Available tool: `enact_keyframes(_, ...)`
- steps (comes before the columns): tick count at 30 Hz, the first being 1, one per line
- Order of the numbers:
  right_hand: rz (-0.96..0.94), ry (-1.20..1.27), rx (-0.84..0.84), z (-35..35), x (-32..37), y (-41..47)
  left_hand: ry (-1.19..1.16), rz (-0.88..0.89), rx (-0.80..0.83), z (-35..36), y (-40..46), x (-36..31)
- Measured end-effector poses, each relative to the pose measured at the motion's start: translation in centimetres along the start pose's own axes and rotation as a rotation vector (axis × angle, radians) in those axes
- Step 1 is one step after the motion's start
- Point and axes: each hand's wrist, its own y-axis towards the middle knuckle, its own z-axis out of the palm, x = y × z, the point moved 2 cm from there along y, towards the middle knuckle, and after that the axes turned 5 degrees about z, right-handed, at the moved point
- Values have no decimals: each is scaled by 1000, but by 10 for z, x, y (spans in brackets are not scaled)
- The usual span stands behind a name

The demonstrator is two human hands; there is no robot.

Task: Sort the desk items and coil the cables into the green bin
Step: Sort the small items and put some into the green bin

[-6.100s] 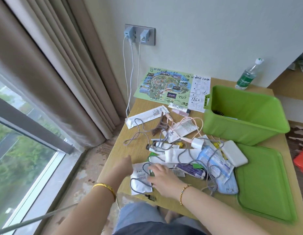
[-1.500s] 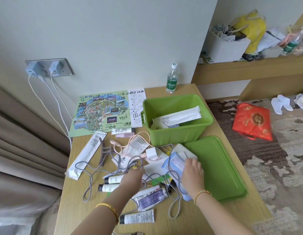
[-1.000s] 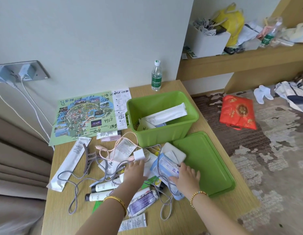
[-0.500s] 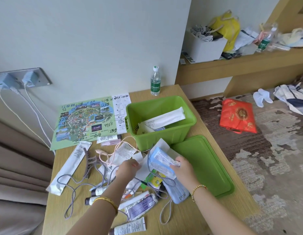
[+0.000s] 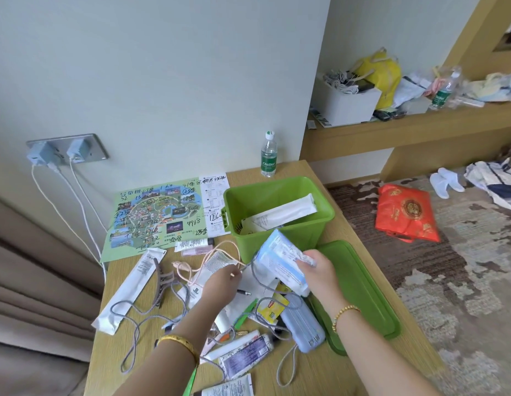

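Bin (image 5: pixel 277 234) sits just beyond the right hand (image 5: pixel 320 270), which grips a blue-white packet (image 5: pixel 280 260) lifted near its front wall; left hand (image 5: pixel 221 285) pinches the pink cable (image 5: pixel 217 254) mid-desk, farther off.

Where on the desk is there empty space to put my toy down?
The flat green lid is bare. So is the wood behind the green bin, beside the water bottle, and the desk corner in front of the lid. The middle is crowded with gray cable, tubes and packets.
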Motion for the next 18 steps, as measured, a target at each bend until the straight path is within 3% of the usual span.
enact_keyframes(4, 211, 430, 141, -4, 2, -5, -339, -21, 61, 0, -8, 4)
enact_keyframes(10, 236, 691, 310, 2, 4, -13, -442, 67, 153, -1, -15, 0)
enact_keyframes(15, 182, 583, 217, 2, 11, -13, -262, 167, 184, -3, -14, -10)
enact_keyframes(18, 116, 536, 147, 0, 22, -12, -169, 186, 69, -9, -12, -22)
